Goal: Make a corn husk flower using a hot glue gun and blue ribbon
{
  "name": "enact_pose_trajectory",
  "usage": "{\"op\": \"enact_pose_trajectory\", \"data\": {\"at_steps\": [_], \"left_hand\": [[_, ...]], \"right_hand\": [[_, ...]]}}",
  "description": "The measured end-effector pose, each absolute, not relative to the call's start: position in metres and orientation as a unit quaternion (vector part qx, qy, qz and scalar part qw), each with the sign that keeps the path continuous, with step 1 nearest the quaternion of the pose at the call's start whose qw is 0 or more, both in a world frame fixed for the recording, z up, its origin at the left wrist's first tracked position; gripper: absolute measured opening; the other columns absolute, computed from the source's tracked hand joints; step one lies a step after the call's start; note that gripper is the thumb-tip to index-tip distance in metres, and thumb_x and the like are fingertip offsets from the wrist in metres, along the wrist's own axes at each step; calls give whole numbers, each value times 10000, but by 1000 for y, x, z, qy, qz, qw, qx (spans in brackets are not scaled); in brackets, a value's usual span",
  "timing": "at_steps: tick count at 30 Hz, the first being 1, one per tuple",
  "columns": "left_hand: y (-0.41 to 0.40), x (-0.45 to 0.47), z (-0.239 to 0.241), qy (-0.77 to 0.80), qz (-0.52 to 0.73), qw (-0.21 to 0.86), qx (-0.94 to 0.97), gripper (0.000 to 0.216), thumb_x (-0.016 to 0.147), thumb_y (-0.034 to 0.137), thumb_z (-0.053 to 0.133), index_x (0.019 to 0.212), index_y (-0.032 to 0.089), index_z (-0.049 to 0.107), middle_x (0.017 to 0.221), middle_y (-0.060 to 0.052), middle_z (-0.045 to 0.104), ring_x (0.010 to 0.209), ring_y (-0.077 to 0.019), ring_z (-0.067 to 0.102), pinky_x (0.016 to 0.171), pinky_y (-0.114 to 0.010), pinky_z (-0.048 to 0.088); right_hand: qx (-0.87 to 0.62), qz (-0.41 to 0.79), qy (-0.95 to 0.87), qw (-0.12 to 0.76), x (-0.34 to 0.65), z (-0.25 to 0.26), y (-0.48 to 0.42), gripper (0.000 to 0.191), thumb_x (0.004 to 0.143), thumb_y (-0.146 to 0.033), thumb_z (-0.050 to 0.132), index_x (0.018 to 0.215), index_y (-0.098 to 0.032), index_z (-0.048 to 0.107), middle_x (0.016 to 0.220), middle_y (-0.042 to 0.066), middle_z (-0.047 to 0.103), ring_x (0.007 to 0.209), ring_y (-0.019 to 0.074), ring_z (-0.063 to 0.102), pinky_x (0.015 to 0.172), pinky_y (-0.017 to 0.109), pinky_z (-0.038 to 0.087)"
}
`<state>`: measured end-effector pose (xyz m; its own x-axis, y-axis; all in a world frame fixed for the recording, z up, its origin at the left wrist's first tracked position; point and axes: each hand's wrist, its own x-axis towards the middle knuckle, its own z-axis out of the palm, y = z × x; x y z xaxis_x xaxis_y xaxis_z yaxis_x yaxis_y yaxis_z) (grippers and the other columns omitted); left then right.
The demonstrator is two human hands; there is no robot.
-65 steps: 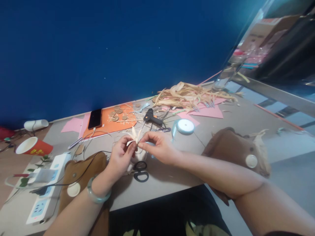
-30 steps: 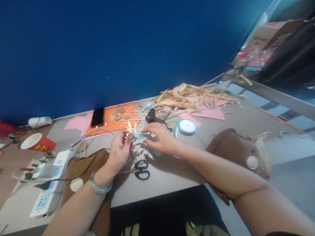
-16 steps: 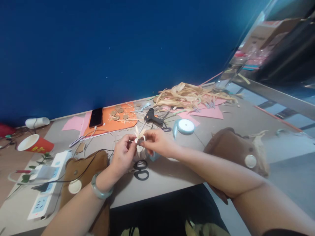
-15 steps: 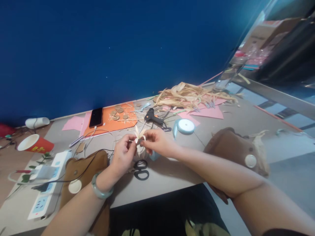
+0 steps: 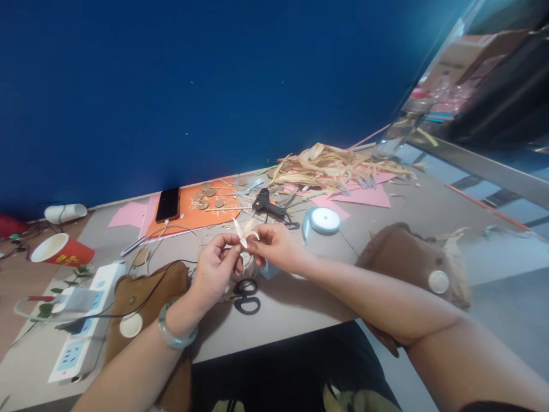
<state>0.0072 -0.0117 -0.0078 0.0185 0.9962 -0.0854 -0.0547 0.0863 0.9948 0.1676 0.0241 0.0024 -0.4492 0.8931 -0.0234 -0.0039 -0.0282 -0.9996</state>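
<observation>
Pinched between both hands is a small cream flower (image 5: pixel 244 233) with pointed petals that look like dried husk. My left hand (image 5: pixel 218 264) grips it from the left with thumb and forefinger. From the right, the closed fingers of my right hand (image 5: pixel 277 247) hold its other side. The flower's lower part is hidden by the fingers. Just below the hands lie scissors (image 5: pixel 247 304) with black handles, their blades hidden. A pale round object (image 5: pixel 249 264), partly covered, sits behind the fingers. Beyond the hands rests a black glue gun (image 5: pixel 268 204).
A ribbon roll (image 5: pixel 325 220) lies right of the glue gun. Dried husks (image 5: pixel 326 163) are heaped at the back. A phone (image 5: pixel 167 204) lies on orange paper (image 5: pixel 193 220). At left stand a power strip (image 5: pixel 72 355) and a tilted red paper cup (image 5: pixel 71 252). Brown cloth pieces (image 5: pixel 397 260) flank the arms.
The flower has turned slightly in the fingers, and its petals now spread more upward and sideways. Both hands keep nearly the same place.
</observation>
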Motion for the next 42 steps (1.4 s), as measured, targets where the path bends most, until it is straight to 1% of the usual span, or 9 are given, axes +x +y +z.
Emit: {"op": "enact_pose_trajectory", "data": {"at_steps": [9, 13, 16, 18, 22, 25, 28, 34, 42], "left_hand": [[-13, 10, -9, 499, 489, 561, 444, 371, 732, 431, 717, 915, 190, 503, 493, 69, 543, 378, -78, 486, 398, -177, 391], [-12, 11, -4, 492, 521, 543, 438, 402, 688, 366, 765, 918, 192, 484, 635, 64, 574, 406, -63, 516, 403, -178, 412], [-10, 9, -1, 475, 526, 561, 428, 396, 678, 326, 776, 927, 181, 505, 710, 45, 601, 436, -54, 530, 430, -182, 430], [-9, 7, 0, 465, 513, 587, 419, 351, 695, 312, 764, 923, 167, 539, 689, 35, 610, 450, -58, 533, 439, -182, 428], [-6, 1, -4, 447, 475, 651, 390, 221, 768, 341, 694, 814, 150, 591, 677, 3, 640, 453, -64, 528, 412, -176, 402], [-4, -2, -5, 443, 468, 664, 379, 216, 782, 352, 677, 761, 148, 607, 675, -5, 649, 439, -62, 516, 386, -173, 384], [-5, -2, -2, 445, 462, 661, 389, 240, 734, 356, 733, 742, 147, 614, 632, 6, 639, 420, -55, 498, 387, -171, 385], [-8, 1, 6, 500, 466, 567, 460, 260, 687, 353, 769, 722, 139, 625, 554, 16, 614, 413, -71, 508, 411, -186, 409], [-12, 1, -9, 538, 504, 397, 546, 132, 721, 272, 713, 712, 158, 646, 554, 14, 618, 453, -93, 531, 456, -198, 419]], "right_hand": [[-375, 606, -599, 365, 167, 3, 24, 244, 789, -339, 663, 681, -156, 545, 454, -52, 527, 408, 73, 484, 432, 190, 374], [-364, 610, -602, 364, 167, 1, 25, 219, 798, -305, 644, 685, -162, 524, 458, -57, 518, 415, 71, 475, 440, 188, 371], [-353, 610, -606, 370, 167, 0, 25, 216, 808, -298, 628, 682, -163, 515, 466, -59, 511, 420, 70, 471, 446, 190, 369], [-349, 610, -605, 374, 168, 1, 25, 224, 814, -312, 626, 686, -163, 516, 476, -59, 504, 424, 71, 468, 451, 196, 376], [-337, 610, -605, 384, 169, 4, 25, 230, 813, -338, 632, 708, -159, 534, 499, -56, 500, 436, 74, 464, 460, 207, 380], [-329, 603, -614, 389, 170, 6, 25, 220, 817, -331, 625, 714, -154, 546, 500, -54, 495, 445, 75, 463, 466, 210, 376], [-329, 599, -621, 385, 170, 8, 25, 223, 826, -341, 615, 722, -154, 554, 512, -51, 504, 452, 75, 461, 469, 211, 377], [-344, 597, -617, 380, 169, 6, 23, 200, 816, -319, 623, 731, -151, 555, 496, -55, 506, 451, 76, 470, 469, 206, 377], [-362, 608, -576, 409, 163, 1, 22, 202, 770, -284, 662, 681, -173, 518, 461, -64, 507, 428, 78, 492, 445, 192, 384]]}}
